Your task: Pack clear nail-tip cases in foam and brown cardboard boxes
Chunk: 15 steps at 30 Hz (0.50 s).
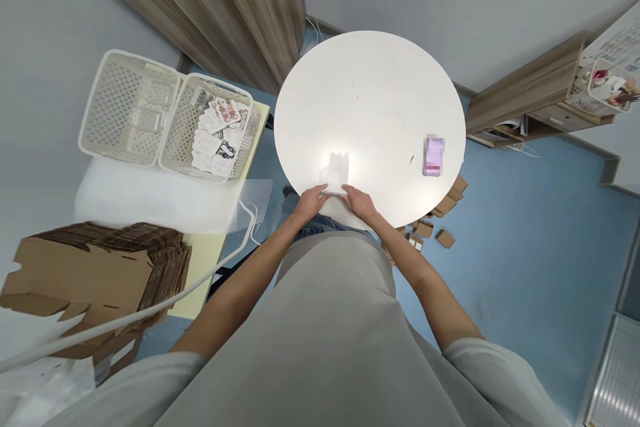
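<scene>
Close to my body, at the near edge of the round white table (370, 93), a small piece of thin white wrapping material (338, 170) is folded over, with a ragged far edge. Whether it is foam or paper, I cannot tell. My left hand (311, 201) pinches its left side between thumb and fingers. Opposite it, my right hand (359, 203) grips the right side in the same way. Some of the fingertips are hidden under the fold. Any item inside the wrap is out of sight.
To the left, a side table (200, 280) bears a basket with printed cards (220, 137), another basket (127, 107), a white roll (150, 190) and flattened cardboard boxes (95, 273). A blurred pink phone-like item (433, 155) lies at right. Small brown boxes (445, 238) litter the floor.
</scene>
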Each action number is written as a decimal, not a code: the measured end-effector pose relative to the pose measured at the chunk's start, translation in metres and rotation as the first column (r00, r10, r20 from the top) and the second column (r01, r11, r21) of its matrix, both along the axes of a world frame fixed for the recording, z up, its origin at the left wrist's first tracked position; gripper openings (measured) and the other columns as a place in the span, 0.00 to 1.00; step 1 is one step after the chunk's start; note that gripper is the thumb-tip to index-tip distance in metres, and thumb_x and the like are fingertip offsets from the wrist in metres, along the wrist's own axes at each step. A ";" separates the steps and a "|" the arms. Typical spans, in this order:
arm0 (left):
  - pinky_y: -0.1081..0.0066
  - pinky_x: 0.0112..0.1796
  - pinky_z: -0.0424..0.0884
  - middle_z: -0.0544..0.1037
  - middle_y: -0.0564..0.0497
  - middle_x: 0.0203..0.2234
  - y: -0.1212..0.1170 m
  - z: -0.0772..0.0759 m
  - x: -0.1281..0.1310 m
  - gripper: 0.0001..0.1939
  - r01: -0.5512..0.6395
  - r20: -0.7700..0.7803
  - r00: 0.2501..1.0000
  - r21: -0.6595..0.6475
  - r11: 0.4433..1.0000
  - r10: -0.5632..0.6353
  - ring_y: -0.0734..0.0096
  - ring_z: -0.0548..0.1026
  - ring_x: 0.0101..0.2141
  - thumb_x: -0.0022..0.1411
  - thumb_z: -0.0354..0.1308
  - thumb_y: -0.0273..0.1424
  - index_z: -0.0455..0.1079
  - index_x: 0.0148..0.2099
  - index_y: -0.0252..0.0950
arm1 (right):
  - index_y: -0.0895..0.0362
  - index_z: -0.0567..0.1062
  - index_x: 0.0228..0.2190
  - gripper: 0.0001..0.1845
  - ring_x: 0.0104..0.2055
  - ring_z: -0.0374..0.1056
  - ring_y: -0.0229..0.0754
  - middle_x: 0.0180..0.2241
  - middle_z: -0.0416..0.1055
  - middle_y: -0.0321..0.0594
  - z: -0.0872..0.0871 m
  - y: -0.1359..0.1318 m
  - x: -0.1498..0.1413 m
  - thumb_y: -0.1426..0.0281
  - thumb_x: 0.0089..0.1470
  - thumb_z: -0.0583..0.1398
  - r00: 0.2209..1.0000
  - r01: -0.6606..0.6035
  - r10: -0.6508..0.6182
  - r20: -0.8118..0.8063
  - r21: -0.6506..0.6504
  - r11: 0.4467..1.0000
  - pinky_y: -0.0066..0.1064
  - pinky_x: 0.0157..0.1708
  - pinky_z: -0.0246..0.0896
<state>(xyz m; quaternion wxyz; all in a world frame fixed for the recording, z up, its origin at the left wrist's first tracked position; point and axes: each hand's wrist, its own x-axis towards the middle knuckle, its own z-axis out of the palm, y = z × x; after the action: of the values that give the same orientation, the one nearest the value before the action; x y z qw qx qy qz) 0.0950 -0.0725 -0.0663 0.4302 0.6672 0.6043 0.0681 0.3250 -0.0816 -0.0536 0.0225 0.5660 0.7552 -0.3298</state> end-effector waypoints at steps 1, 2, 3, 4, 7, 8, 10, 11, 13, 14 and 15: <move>0.57 0.59 0.72 0.84 0.40 0.54 0.009 0.002 0.001 0.19 -0.037 -0.026 0.999 -0.025 0.999 0.036 0.48 0.80 0.56 0.75 0.56 0.41 0.80 0.58 0.38 | 0.54 0.68 0.69 0.27 0.62 0.74 0.53 0.67 0.71 0.50 0.003 0.009 -0.003 0.56 0.79 0.47 0.998 0.056 -0.055 0.030 -0.024 0.998 0.42 0.59 0.73; 0.58 0.55 0.74 0.86 0.39 0.47 0.017 0.002 0.003 0.17 -0.072 -0.059 0.996 -0.049 0.996 0.069 0.47 0.82 0.51 0.75 0.56 0.42 0.82 0.50 0.38 | 0.54 0.68 0.68 0.27 0.59 0.76 0.54 0.66 0.72 0.50 0.005 0.019 -0.006 0.56 0.79 0.46 0.993 0.106 -0.104 0.060 -0.040 0.994 0.42 0.56 0.73; 0.59 0.51 0.74 0.86 0.40 0.40 0.025 0.003 0.005 0.17 -0.107 -0.093 0.991 -0.069 0.992 0.100 0.48 0.82 0.46 0.75 0.56 0.42 0.82 0.43 0.38 | 0.55 0.68 0.68 0.27 0.57 0.77 0.54 0.64 0.73 0.51 0.007 0.028 -0.010 0.56 0.79 0.46 0.986 0.148 -0.144 0.082 -0.047 0.988 0.42 0.54 0.73; 0.60 0.48 0.74 0.85 0.41 0.36 0.032 0.003 0.007 0.17 -0.142 -0.124 0.984 -0.084 0.986 0.131 0.49 0.81 0.43 0.74 0.57 0.42 0.80 0.38 0.39 | 0.56 0.69 0.67 0.27 0.56 0.76 0.54 0.63 0.73 0.52 0.008 0.038 -0.013 0.56 0.79 0.47 0.979 0.181 -0.176 0.099 -0.050 0.982 0.41 0.54 0.73; 0.63 0.43 0.71 0.82 0.44 0.31 0.048 0.001 0.016 0.16 -0.246 -0.162 0.961 -0.121 0.962 0.225 0.53 0.79 0.40 0.72 0.60 0.40 0.75 0.32 0.41 | 0.56 0.72 0.63 0.23 0.54 0.76 0.54 0.60 0.72 0.53 0.007 0.063 -0.022 0.58 0.78 0.51 0.954 0.269 -0.256 0.155 -0.074 0.960 0.41 0.53 0.72; 0.63 0.42 0.70 0.81 0.45 0.31 0.051 0.001 0.019 0.15 -0.276 -0.167 0.953 -0.141 0.951 0.252 0.53 0.79 0.39 0.71 0.61 0.40 0.74 0.31 0.41 | 0.56 0.72 0.62 0.22 0.53 0.76 0.54 0.60 0.71 0.53 0.006 0.070 -0.024 0.58 0.77 0.53 0.945 0.295 -0.279 0.171 -0.073 0.953 0.41 0.51 0.72; 0.62 0.42 0.70 0.80 0.45 0.31 0.056 0.000 0.024 0.15 -0.326 -0.178 0.939 -0.182 0.927 0.295 0.53 0.79 0.39 0.71 0.61 0.40 0.73 0.31 0.41 | 0.55 0.71 0.63 0.21 0.56 0.74 0.54 0.61 0.68 0.54 0.004 0.081 -0.027 0.61 0.75 0.58 0.937 0.309 -0.300 0.179 -0.025 0.951 0.41 0.50 0.73; 0.61 0.42 0.70 0.80 0.45 0.31 0.057 0.000 0.026 0.14 -0.344 -0.182 0.933 -0.196 0.918 0.310 0.52 0.78 0.39 0.70 0.62 0.40 0.72 0.32 0.41 | 0.56 0.70 0.63 0.21 0.58 0.72 0.55 0.62 0.68 0.54 0.004 0.084 -0.028 0.64 0.74 0.59 0.944 0.284 -0.283 0.168 0.016 0.959 0.42 0.52 0.73; 0.61 0.44 0.71 0.80 0.45 0.33 0.057 0.000 0.028 0.11 -0.369 -0.185 0.923 -0.181 0.911 0.337 0.52 0.78 0.40 0.69 0.63 0.39 0.72 0.34 0.41 | 0.57 0.72 0.62 0.20 0.64 0.67 0.57 0.65 0.68 0.55 0.002 0.086 -0.029 0.70 0.72 0.57 0.975 0.168 -0.178 0.133 0.083 0.982 0.45 0.58 0.70; 0.61 0.45 0.71 0.81 0.44 0.35 0.055 0.000 0.028 0.09 -0.384 -0.182 0.917 -0.153 0.911 0.356 0.53 0.78 0.41 0.68 0.64 0.38 0.72 0.36 0.41 | 0.58 0.73 0.61 0.19 0.66 0.65 0.57 0.65 0.68 0.55 0.001 0.084 -0.028 0.73 0.72 0.55 0.988 0.095 -0.106 0.114 0.096 0.991 0.47 0.61 0.68; 0.60 0.46 0.72 0.82 0.44 0.38 0.052 0.000 0.028 0.08 -0.403 -0.175 0.908 -0.117 0.908 0.380 0.53 0.79 0.43 0.67 0.65 0.38 0.72 0.39 0.41 | 0.59 0.74 0.61 0.20 0.68 0.63 0.57 0.67 0.68 0.56 0.001 0.080 -0.028 0.73 0.73 0.54 0.995 0.029 -0.038 0.093 0.098 0.995 0.48 0.65 0.66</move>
<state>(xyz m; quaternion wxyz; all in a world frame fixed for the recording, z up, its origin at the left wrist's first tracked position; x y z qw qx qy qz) 0.1230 -0.0205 -0.0666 0.4106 0.5008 0.7598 0.0576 0.2971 -0.0017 -0.0528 0.0255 0.5942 0.7587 -0.2659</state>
